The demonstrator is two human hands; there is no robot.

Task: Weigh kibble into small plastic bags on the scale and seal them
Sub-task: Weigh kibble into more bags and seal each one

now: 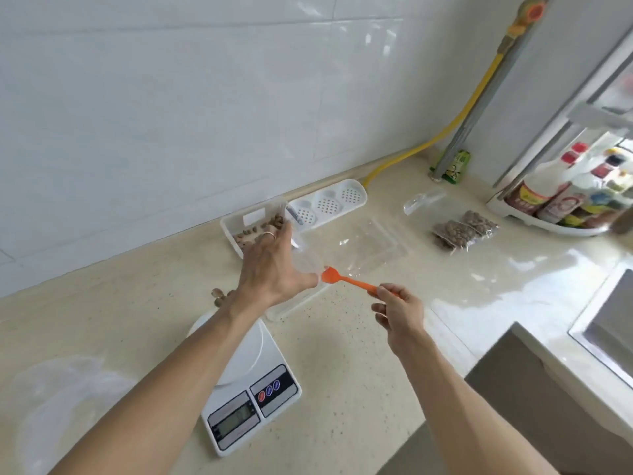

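Your left hand (274, 265) fingers gripping a clear small bag (306, 260) above the desk (342, 354), right hand (397, 311) fingers pinching orange spoon (346, 278), bowl at bag mouth, scale (251, 389) at 6 o'clock, kibble tray (239, 224) at 11 o'clock, filled bags (462, 231) at 2 o'clock.

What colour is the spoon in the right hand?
Orange spoon, pinched by the right hand; head view.
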